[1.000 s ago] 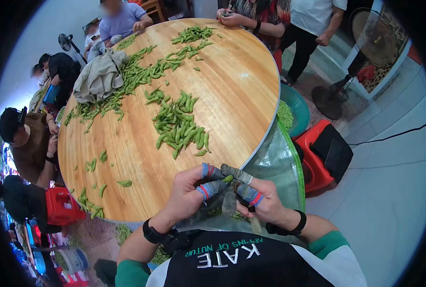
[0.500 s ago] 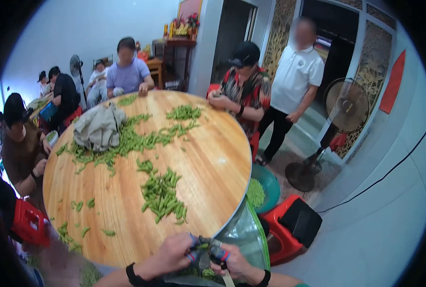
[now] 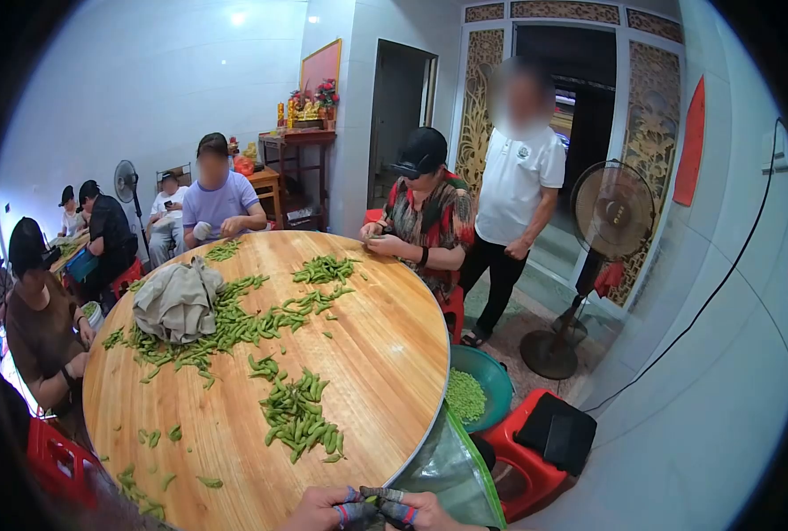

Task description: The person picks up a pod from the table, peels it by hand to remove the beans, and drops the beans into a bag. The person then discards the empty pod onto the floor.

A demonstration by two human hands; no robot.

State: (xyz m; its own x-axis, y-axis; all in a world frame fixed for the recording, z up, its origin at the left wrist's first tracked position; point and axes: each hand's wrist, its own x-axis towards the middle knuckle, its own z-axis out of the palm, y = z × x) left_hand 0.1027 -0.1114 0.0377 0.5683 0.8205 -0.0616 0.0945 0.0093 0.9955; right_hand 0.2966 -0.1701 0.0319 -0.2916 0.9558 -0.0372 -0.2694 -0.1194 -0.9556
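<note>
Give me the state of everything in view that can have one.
Held pod: green; split or whole, cannot tell
Left hand: closed on held pod
Right hand: closed on held pod
Heaped pods: unshelled, loose
Cloth: crumpled
Beans: shelled, loose
Bowl: partly filled
Table: partly strewn
Near fan: upright; running or not, cannot tell

Grip: a pod (image 3: 372, 502) sits between the left hand (image 3: 323, 511) and right hand (image 3: 424, 511).
Table (image 3: 385, 380): ahead of the grip, spreading mostly leftward.
Near heap (image 3: 301, 418): on the table, forward and a bit left of the grip.
Cloth (image 3: 179, 305): farther forward-left, against the long pod spread (image 3: 257, 325).
Scattered pods (image 3: 210, 482): on the table, over left of the grip.
Sheet (image 3: 451, 469): just right of the grip, beside the rim.
Basin (image 3: 500, 394): right and beyond, beans (image 3: 465, 398) inside.
Stool (image 3: 509, 450): right, nearer than the basin.
Fan (image 3: 615, 212): behind the stool.
</note>
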